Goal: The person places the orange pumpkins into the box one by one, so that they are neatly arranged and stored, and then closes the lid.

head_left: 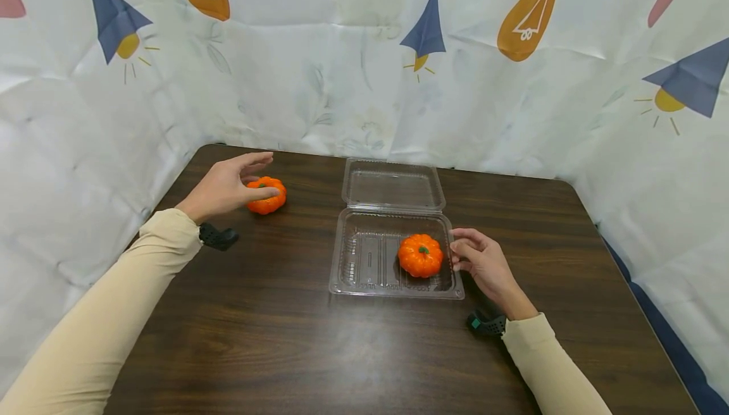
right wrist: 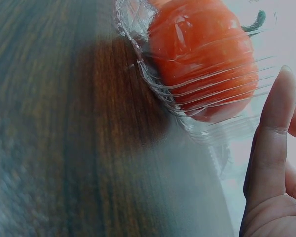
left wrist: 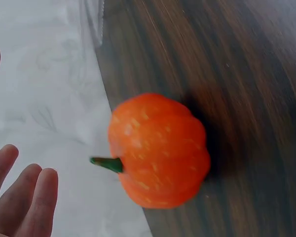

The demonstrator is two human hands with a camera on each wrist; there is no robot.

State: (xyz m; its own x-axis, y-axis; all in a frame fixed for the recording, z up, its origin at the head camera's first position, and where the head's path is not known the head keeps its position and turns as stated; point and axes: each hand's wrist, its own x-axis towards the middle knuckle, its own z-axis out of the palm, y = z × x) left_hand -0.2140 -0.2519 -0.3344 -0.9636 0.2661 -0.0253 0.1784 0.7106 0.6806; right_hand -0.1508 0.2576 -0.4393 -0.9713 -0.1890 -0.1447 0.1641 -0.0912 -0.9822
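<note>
An orange toy pumpkin [head_left: 266, 195] with a green stem stands on the table at the left. My left hand [head_left: 233, 184] reaches over it, thumb and fingers spread apart; in the left wrist view, the fingers [left wrist: 44, 197] show a gap to the pumpkin [left wrist: 158, 150]. Another orange pumpkin [head_left: 420, 255] sits inside the base of a clear plastic clamshell box [head_left: 353, 285], toward its right side. My right hand [head_left: 481, 263] is at the box's right rim, fingers loosely bent. The right wrist view has its thumb [right wrist: 271, 148] close beside the ribbed clear wall, with the pumpkin [right wrist: 202, 59] behind it.
The box's lid [head_left: 393, 187] lies folded back toward the far edge of the dark wood table [head_left: 273, 333]. White curtain cloth [head_left: 342, 86] printed with lamps and bulbs hangs behind the table and along both sides.
</note>
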